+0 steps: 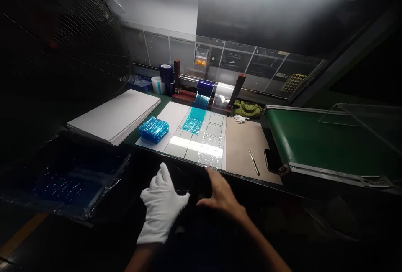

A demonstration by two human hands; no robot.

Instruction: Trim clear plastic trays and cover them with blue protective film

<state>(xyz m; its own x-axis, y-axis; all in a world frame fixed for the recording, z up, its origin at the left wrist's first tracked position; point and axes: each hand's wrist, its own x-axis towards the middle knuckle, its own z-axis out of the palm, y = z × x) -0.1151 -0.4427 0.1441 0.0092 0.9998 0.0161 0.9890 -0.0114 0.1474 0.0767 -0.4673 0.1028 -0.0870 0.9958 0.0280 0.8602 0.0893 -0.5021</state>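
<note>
My left hand (163, 205), in a white glove, is in front of the table edge with its fingers stretched and its thumb apart. My bare right hand (221, 194) is beside it, thumb and fingers spread, its fingertips close to the front end of a clear film strip (210, 150). Faint thin lines show between the hands; I cannot make out what they are. A blue film strip (196, 115) runs from a dark blue roll (205, 85) onto white sheets marked with rectangles. To its left is a stack of shiny blue film pieces (153, 129).
A thick white paper stack (116, 115) lies at left, above a dark plastic-lined bin (72, 184). Tape rolls (166, 73) stand behind. At right are brown paper (241, 146), a pen (254, 162), a phone (272, 160) and a green conveyor belt (314, 138).
</note>
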